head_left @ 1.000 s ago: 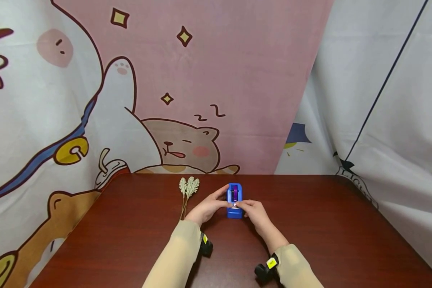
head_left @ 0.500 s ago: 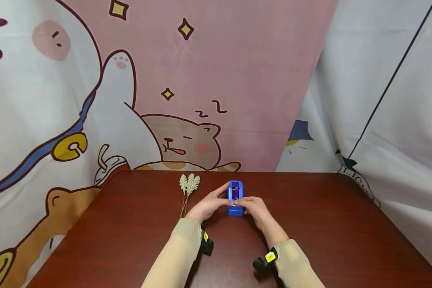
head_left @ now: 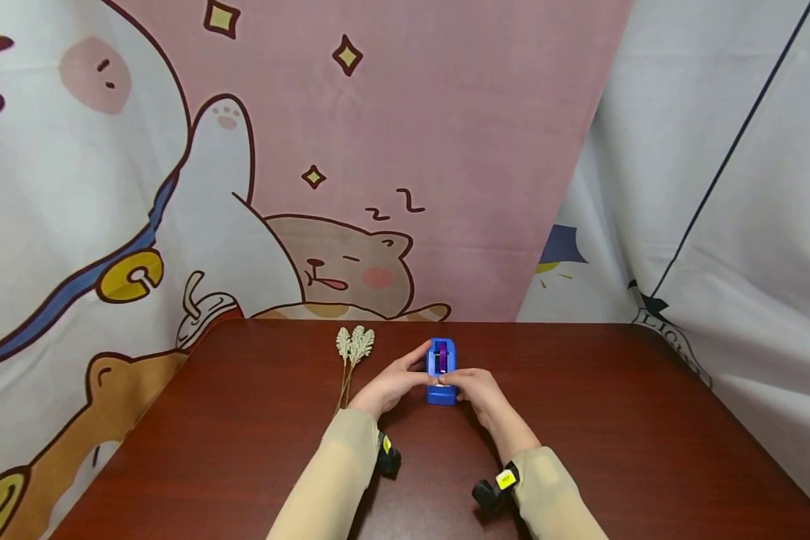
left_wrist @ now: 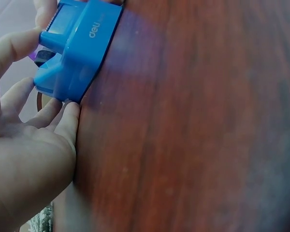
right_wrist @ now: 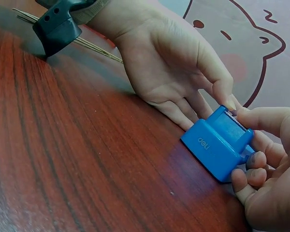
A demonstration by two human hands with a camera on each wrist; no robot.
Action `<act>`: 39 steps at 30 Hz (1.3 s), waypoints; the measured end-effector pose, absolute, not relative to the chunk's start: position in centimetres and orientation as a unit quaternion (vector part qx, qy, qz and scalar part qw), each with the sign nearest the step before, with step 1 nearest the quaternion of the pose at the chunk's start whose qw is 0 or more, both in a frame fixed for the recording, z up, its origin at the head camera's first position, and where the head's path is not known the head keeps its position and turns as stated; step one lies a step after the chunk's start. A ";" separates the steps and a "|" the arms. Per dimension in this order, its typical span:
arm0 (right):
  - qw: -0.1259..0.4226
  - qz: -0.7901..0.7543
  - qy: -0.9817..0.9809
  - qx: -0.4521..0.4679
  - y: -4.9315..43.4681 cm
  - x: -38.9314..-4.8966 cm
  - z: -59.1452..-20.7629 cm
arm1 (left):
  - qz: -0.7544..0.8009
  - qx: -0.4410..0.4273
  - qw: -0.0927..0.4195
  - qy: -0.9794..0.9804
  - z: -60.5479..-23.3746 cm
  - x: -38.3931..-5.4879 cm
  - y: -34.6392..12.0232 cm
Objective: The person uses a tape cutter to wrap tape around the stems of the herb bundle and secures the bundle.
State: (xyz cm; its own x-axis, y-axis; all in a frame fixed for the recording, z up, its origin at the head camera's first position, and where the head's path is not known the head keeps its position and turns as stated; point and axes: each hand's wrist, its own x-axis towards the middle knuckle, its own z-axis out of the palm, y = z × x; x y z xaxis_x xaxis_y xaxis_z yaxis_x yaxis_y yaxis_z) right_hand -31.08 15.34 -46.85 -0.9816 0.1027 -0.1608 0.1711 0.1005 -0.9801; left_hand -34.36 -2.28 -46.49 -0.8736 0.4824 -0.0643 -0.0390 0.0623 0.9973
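Grips, two: our left hand (head_left: 390,386) and right hand (head_left: 479,390) clasp one blue tape dispenser (head_left: 442,397) on one bench (head_left: 243,420); we count one pale flower bunch (head_left: 359,346) nearby.

Looking like a cloth-walled recording corner: facing a pink cartoon-printed backdrop (head_left: 486,150) hanging just behind a reddish-brown, wood-grained table (head_left: 580,420), bordering on creased white sheeting (head_left: 736,225) at the right, and wearing a black camera (head_left: 391,463) at each beige sleeve (head_left: 559,491). Leaving home or office impossible to tell.
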 end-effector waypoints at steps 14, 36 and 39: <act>0.034 -0.672 0.734 0.088 15.4 -31.4 -46.7 | 0.665 0.151 0.189 0.707 -46.0 -34.2 -2.3; 0.042 -0.684 0.722 0.096 15.3 -30.9 -46.2 | 0.663 0.153 0.179 0.711 -46.5 -34.4 -2.1; 0.042 -0.677 0.729 0.096 15.3 -30.6 -46.3 | 0.659 0.152 0.182 0.714 -46.7 -34.3 -2.1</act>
State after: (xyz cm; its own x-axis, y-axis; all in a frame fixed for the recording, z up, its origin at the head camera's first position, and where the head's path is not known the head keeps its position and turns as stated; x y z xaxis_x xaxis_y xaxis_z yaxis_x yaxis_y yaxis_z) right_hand -30.62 15.28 -46.29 -0.9779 0.0836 -0.1917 0.1974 0.0653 -0.9782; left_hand -34.33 -2.12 -46.73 -0.8874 0.4570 -0.0600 -0.0230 0.0861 0.9960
